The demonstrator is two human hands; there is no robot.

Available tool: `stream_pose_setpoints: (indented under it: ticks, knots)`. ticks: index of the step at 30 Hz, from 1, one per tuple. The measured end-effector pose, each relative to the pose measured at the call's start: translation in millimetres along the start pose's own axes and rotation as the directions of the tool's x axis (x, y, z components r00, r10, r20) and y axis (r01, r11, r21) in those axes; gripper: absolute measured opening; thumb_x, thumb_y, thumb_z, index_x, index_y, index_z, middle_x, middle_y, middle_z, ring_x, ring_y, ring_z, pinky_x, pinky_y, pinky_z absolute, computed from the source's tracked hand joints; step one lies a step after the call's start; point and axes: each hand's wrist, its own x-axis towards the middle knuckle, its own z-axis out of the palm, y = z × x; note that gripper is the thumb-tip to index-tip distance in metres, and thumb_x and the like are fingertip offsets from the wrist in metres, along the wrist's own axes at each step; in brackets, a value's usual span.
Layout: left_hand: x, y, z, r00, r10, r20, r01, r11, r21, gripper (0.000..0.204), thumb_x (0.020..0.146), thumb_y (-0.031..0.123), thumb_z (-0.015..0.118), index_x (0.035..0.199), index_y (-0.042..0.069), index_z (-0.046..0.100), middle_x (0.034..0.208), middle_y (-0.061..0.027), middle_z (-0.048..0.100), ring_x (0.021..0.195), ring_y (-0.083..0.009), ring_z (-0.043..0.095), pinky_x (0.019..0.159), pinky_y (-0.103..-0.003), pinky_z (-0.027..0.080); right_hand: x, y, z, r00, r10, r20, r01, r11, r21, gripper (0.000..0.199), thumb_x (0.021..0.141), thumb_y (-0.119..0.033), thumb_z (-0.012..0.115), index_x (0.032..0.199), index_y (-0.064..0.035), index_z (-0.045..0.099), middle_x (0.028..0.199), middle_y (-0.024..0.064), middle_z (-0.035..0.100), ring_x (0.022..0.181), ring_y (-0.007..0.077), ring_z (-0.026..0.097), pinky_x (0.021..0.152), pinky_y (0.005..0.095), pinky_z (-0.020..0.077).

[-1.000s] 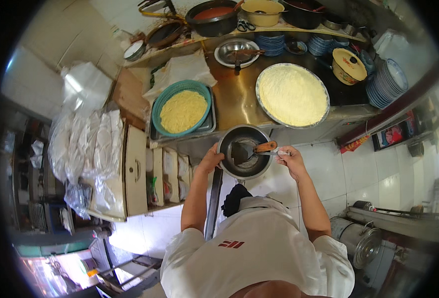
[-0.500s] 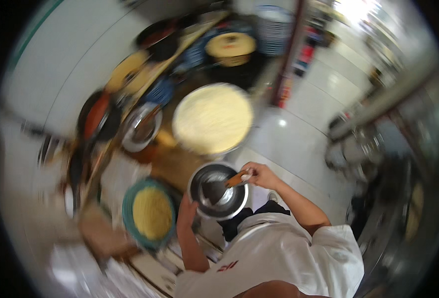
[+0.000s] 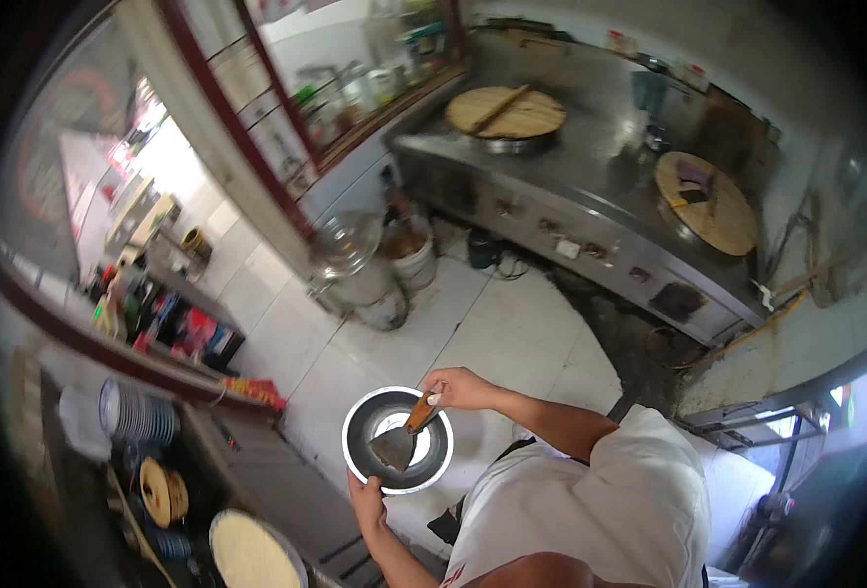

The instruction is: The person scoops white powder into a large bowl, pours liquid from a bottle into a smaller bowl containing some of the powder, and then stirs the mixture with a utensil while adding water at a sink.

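A round metal bowl [image 3: 365, 427] is held in front of me over the tiled floor. My left hand [image 3: 367, 498] grips its near left rim, fingers closed around the edge. With my right hand [image 3: 463, 389] I hold a scraper [image 3: 394, 452] by its wooden handle, fingers wrapped round it. The scraper has a wide, triangular metal blade, which hangs tilted inside the bowl. Whether the blade touches the bowl's bottom I cannot tell. No clear contents show in the bowl.
A steel stove counter [image 3: 590, 127] stands ahead, bearing a round wooden lid [image 3: 487, 106] and another wooden lid [image 3: 718, 211]. A lidded metal pot [image 3: 360, 284] and a white bucket [image 3: 412, 267] stand on the floor. Lower left are a basin with pale yellow contents [image 3: 252, 554] and stacked dishes [image 3: 139, 414].
My view has swung right, from the cluttered worktop toward the stove. The bowl and scraper stay in my hands, now over the floor, away from the worktop.
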Motion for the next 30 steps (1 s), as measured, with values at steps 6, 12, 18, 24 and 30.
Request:
stream_pose_setpoints:
  ticks: [6,12,18,24,30]
  knots:
    - [79.0,3.2,214.8,0.969,-0.052,0.241,0.031,0.995,0.091,0.050,0.070,-0.004,0.046,0.119,0.008,0.046,0.099,-0.0064,0.057,0.076,-0.0171,0.058,0.052,-0.028,0.048,-52.5,28.2,-211.6,0.965,0.118,-0.233,-0.171,0.959,-0.224,0.027,0.073,-0.017,0.071,0.095,-0.0032,0.064,0.077,0.0072,0.064,0.072,0.0164,0.061,0.068,0.0295,0.0480]
    - [167.5,-3.4,371.3,0.897,-0.109,0.428,0.007,0.973,0.231,0.054,0.071,0.002,0.048,0.124,0.009,0.042,0.096,-0.0070,0.059,0.072,-0.0152,0.059,0.049,-0.026,0.047,-63.4,80.9,-349.0,0.870,0.169,-0.463,-0.247,0.963,-0.111,0.020,0.075,-0.013,0.069,0.091,-0.0021,0.065,0.077,0.0080,0.065,0.071,0.0157,0.061,0.066,0.0296,0.0476]
    - [254.7,-4.6,538.4,0.801,-0.109,0.588,0.028,0.989,0.146,0.046,0.072,-0.006,0.044,0.116,0.007,0.044,0.098,-0.0079,0.056,0.078,-0.0169,0.058,0.056,-0.027,0.049,-63.7,138.3,-477.7,0.750,0.133,-0.648,-0.205,0.978,-0.036,0.021,0.077,-0.012,0.069,0.094,-0.0002,0.063,0.086,0.0094,0.066,0.076,0.0147,0.061,0.069,0.0282,0.0486]
    - [329.5,-15.9,740.1,0.653,-0.220,0.725,0.068,0.970,0.233,0.044,0.074,-0.005,0.046,0.116,0.007,0.044,0.093,-0.0047,0.055,0.077,-0.0132,0.052,0.059,-0.030,0.044,-92.5,165.6,-625.4,0.412,0.245,-0.878,-0.480,0.877,0.020,0.032,0.082,-0.023,0.067,0.106,-0.0035,0.060,0.095,0.0115,0.066,0.086,0.0209,0.065,0.076,0.0325,0.0510]
    - [386.2,-57.5,877.3,0.610,-0.233,0.758,0.035,0.963,0.268,0.047,0.074,-0.003,0.047,0.119,0.010,0.043,0.092,-0.0034,0.054,0.072,-0.0136,0.053,0.045,-0.026,0.044,-147.2,259.8,-752.5,0.161,0.258,-0.952,-0.490,0.859,0.150,0.028,0.084,-0.017,0.064,0.109,-0.0051,0.059,0.094,0.0093,0.064,0.086,0.0198,0.063,0.076,0.0326,0.0501]
